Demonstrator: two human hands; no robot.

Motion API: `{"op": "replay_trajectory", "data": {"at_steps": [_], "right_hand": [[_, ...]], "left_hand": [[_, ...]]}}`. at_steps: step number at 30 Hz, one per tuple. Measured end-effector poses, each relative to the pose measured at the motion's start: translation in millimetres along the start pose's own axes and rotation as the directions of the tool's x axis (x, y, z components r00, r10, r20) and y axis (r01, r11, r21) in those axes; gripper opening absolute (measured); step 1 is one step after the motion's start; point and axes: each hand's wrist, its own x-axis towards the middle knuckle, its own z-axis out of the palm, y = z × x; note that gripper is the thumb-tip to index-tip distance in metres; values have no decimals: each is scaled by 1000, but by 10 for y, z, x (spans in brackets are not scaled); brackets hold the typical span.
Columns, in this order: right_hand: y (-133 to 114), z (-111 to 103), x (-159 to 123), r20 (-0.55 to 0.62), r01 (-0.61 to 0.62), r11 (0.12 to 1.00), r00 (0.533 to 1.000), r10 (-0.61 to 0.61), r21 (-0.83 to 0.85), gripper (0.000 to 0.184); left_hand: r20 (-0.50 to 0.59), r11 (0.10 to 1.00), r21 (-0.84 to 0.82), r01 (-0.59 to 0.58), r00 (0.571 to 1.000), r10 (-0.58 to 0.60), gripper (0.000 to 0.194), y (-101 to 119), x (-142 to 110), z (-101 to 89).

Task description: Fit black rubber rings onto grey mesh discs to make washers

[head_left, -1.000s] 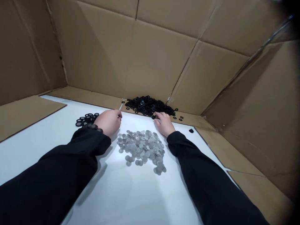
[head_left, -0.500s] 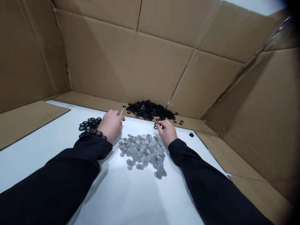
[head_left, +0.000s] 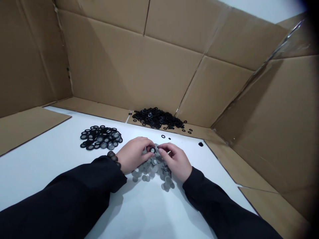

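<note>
Got a beaded bracelet (head_left: 114, 158) at the left wrist, then loose grey discs (head_left: 149, 168) heaped on the white surface (head_left: 139, 209) under and between both hands. Pinching a black ring (head_left: 152, 150), apparently with a grey centre, between thumb and finger of the left hand (head_left: 134, 155), with the right hand (head_left: 178, 162) curled just beside it, too blurred to tell whether gripping anything. Farther out, seeing black-rimmed discs (head_left: 101, 137) piled left, a loose ring (head_left: 163, 136) beyond the hands, and black rings (head_left: 158, 119) heaped near the cardboard wall (head_left: 164, 76).
</note>
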Motion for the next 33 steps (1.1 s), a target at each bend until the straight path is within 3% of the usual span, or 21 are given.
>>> {"op": "replay_trajectory", "data": {"at_steps": [2,4,7,13,18,22,28,33], "right_hand": [[69,-45,17,55,109,970,994,-99,-218,26],[113,-61,26,127,157,938,984,-123,-310,21],[129,-54,29,173,157,930,979,-103,-331,10],[108,-97,14,202,152,923,976,-83,-353,20],[77,-106,12,205,128,956,976,-74,-262,7],[62,-82,21,152,-60,996,986,70,-72,17],[81,-64,36,206,-271,948,950,236,168,23],[36,-110,60,148,-165,983,977,152,84,21]], "left_hand": [[13,994,-65,92,996,-91,15,-20,9,3],[29,974,-138,180,984,-178,18,-23,20,13],[42,945,-219,241,971,-237,20,-18,36,40],[18,941,-263,215,976,-218,21,-53,56,76],[6,938,-264,225,973,-232,23,-58,71,91],[28,922,-297,249,967,-252,24,-44,74,111],[75,889,-342,303,952,-296,27,-46,71,132],[99,847,-397,354,934,-343,24,-30,85,131]]}}
